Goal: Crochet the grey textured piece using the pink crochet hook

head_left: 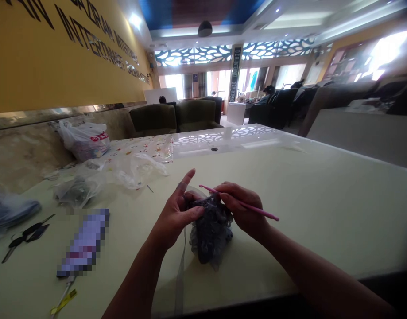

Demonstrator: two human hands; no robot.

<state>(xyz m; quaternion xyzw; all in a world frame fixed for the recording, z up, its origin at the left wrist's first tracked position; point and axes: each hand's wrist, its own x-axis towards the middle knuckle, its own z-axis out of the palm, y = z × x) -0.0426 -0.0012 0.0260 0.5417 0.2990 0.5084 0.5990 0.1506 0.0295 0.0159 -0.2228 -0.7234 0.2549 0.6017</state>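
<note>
My left hand [176, 212] grips a dark grey crocheted piece [210, 235] by its upper edge, thumb across the front and index finger raised. A sheer grey ribbon yarn [180, 274] passes by the left fingers and trails down to the table's front edge. In my right hand [246, 208] is a pink crochet hook [256, 209], held like a pen. Its tip points left, just above the top of the piece, and its handle end sticks out to the right. The right fingertips meet the upper right edge of the piece.
On the white table [289, 186] to the left lie black scissors [29, 235], a pixelated purple object [85, 243] with a cable, and clear plastic bags [137, 170]. A filled white carrier bag [87, 139] stands by the wall. Green armchairs [196, 115] and seated people are beyond.
</note>
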